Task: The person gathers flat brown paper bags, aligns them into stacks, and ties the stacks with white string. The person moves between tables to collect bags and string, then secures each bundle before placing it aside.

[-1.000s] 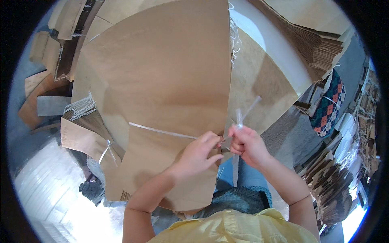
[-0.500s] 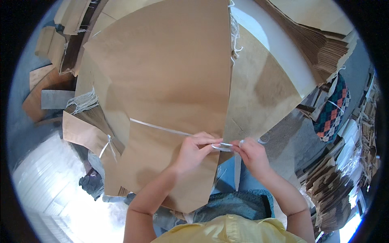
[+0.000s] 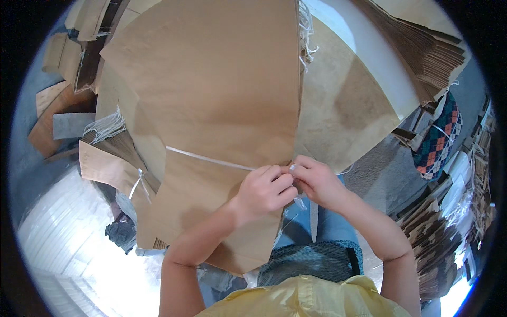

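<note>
A large stack of brown kraft paper (image 3: 211, 79), which looks like sewn sacks, lies in front of me. A narrow white strap (image 3: 208, 158) runs across its lower part to the right edge, where both my hands meet. My left hand (image 3: 265, 191) is closed at the strap's end, its fingers curled over the stack's edge. Beside it, my right hand (image 3: 321, 182) pinches the strap between thumb and fingers. A loose strap end (image 3: 300, 203) hangs below them. The fingers hide the crossing or knot, if there is one.
White thread tufts (image 3: 306, 31) hang from the stack's far right edge. A smaller strapped brown bundle (image 3: 119, 168) sits at the left. Another brown paper stack (image 3: 422, 58) lies far right, near a checkered cushion (image 3: 437, 137). Crumpled paper piles (image 3: 435, 238) stand at the right.
The strap loop that stood open between my hands is now drawn in. My hands have come together, the left turned over into a curled grip and the right moved left and up.
</note>
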Demonstrator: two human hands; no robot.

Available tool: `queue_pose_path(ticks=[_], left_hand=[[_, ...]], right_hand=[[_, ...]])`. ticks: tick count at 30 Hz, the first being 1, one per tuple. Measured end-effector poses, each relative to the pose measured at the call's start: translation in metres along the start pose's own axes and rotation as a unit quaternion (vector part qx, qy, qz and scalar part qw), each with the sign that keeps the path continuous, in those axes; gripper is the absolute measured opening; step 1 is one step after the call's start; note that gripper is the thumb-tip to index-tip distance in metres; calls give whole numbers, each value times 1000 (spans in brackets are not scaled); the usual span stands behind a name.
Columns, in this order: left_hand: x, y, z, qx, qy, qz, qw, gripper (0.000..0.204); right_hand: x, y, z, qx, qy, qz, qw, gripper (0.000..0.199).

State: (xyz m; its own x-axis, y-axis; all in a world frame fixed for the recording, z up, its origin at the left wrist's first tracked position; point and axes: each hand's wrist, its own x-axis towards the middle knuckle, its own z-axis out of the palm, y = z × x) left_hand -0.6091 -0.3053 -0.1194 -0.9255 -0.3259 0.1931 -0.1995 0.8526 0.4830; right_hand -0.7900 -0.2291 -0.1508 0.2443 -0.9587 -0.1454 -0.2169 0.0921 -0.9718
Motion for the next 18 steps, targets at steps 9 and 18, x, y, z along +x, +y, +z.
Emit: queue_pose_path(ticks=[9,18], left_hand=[[-16,-25,1,104,-46,26,993,12],[-60,-21,-3,19,-116,-108,987,10]], right_hand=[[10,13,-6,-87,-29,-43,995,17],[7,32,-8,-172,1,-21,985,17]])
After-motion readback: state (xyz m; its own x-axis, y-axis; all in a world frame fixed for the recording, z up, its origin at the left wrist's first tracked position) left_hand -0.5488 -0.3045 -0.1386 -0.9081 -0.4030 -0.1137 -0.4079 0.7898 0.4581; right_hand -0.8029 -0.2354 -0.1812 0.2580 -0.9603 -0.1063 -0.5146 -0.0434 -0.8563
